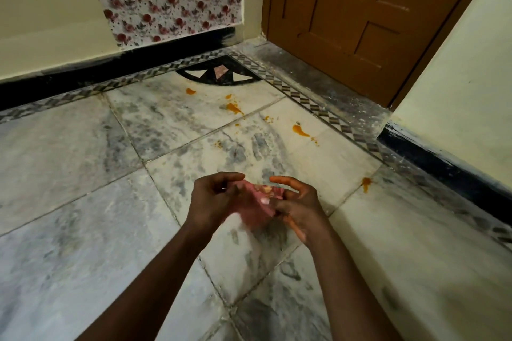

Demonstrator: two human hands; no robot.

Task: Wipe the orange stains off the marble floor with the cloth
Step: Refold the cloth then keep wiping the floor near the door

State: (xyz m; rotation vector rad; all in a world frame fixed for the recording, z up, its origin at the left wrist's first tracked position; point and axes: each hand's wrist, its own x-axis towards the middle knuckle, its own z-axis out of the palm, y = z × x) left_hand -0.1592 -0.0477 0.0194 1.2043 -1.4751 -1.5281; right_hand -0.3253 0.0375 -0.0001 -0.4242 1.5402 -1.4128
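Hands [214,196] [297,206] gripping pink cloth [256,206], no writing

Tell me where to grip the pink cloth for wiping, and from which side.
Bunch the pink cloth at its middle, coming from above. It is limp and crumpled between the left hand and right hand, so a gathered wad leaves a flat underside, probably.

Two bare forearms are extended forward from the bottom edge, converging at the centre. The left hand [214,196] is held with fingers curled inward, gripping a bunched cloth [256,202]. The right hand [297,209] is turned palm inward, its fingers bent around the cloth's other side, index finger raised.
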